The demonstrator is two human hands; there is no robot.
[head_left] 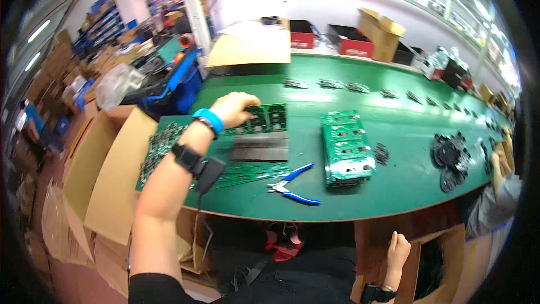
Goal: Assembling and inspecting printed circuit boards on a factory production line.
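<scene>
My left hand (236,109) is closed on the upper left edge of a green circuit board panel (274,117), which stands up just behind a dark grey block (260,147). Close to my body, below the table's front edge, my right hand (398,249) is curled closed; whether anything is in it is hidden. Blue-handled cutting pliers (301,197) lie with their jaws apart, in front of the block. Thin green circuit board strips (250,174) lie left of the pliers. To the right sits a stack of green circuit board panels (344,141).
Many small boards (160,149) are heaped at the table's left, beside an open cardboard box (115,174). Small dark parts (381,153) lie by the stack, and black coiled pieces (449,160) farther right. At the right edge, a co-worker's hand (502,157) reaches in.
</scene>
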